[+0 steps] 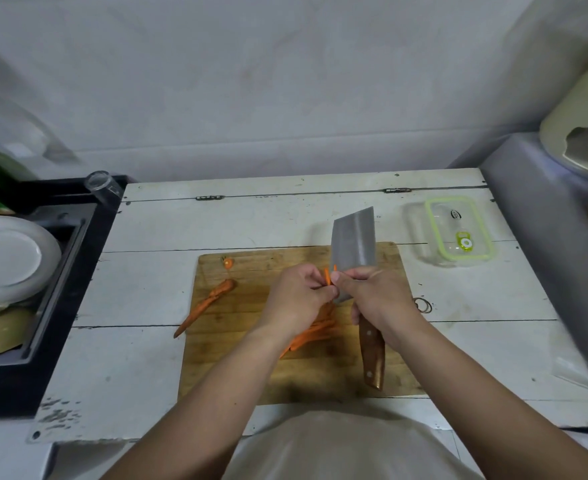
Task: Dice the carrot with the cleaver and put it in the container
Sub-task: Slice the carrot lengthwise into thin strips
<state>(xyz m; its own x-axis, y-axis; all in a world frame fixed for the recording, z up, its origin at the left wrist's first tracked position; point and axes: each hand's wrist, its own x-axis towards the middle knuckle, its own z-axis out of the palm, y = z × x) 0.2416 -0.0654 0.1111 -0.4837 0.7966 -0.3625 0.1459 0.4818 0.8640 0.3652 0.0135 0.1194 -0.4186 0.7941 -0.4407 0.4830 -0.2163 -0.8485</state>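
Note:
My right hand grips the cleaver by its wooden handle, the blade raised and pointing away from me over the cutting board. My left hand pinches a thin carrot strip beside the blade's flat side. Under my hands lies a heap of carrot strips, partly hidden. A whole thin carrot piece lies across the board's left edge, and a small carrot end sits near the far left corner. The clear container with a green-rimmed lid stands on the table at the right.
A black sink at the left holds a white plate and other dishes. A glass lies on the sink's far corner. A few rubber bands lie right of the board. A grey counter with a pot rises at the right.

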